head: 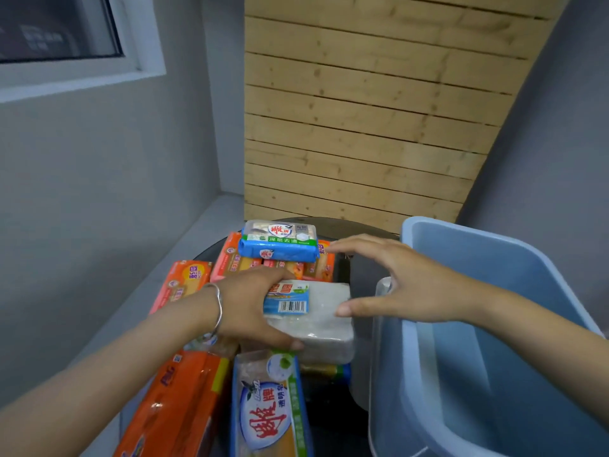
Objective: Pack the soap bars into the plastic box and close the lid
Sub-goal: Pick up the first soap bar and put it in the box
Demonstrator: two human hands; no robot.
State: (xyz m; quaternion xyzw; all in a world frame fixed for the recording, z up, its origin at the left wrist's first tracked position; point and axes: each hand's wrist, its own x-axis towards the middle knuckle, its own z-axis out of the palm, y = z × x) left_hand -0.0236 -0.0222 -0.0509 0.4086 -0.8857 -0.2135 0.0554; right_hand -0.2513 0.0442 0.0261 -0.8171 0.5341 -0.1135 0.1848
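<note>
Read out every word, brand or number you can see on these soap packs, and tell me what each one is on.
"雕牌": red logo on the top blue-and-white soap pack.
"深层去渍": green band on that same pack.
"雕牌" and "透明皂": printed sideways on the near soap pack.
White soap pack, gripped by the left hand: barcode label, with digits and characters too blurred to read.
Orange packs: print too blurred to read.

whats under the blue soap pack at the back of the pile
The blue soap pack lies on orange-wrapped soap packs, whose ends stick out left and right. It covers most of their tops, so how many there are cannot be told.
</note>
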